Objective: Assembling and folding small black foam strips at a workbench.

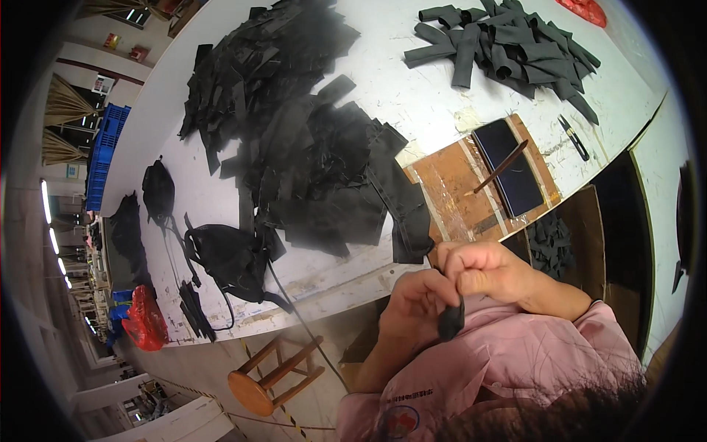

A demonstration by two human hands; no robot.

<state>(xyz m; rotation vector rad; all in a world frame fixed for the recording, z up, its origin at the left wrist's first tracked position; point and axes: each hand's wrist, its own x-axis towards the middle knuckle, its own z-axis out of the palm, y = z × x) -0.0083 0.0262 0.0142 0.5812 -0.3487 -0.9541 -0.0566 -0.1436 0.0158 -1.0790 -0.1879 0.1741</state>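
Close to my chest, at the near edge of the table, both hands meet over a small black fabric piece [451, 321]. My left hand [418, 298] is closed, its fingertips pinching the fabric. My right hand [486, 274] is curled against it, thumb and fingers also on the fabric. Part of the piece hangs below my fingers; the rest is hidden by them. Just beyond my hands lies a large heap of flat black fabric pieces [317, 177], reaching the table's near edge. Farther right is a pile of dark rolled fabric tubes [508, 48].
A phone [508, 168] and a brown pointed stick [499, 168] lie on a taped cardboard sheet [442, 184]. A utility knife [574, 138] lies right of it. Below the table edge stands an open box [585, 243] of dark pieces. Black bags [228, 261] and a wooden stool [254, 390] are left.
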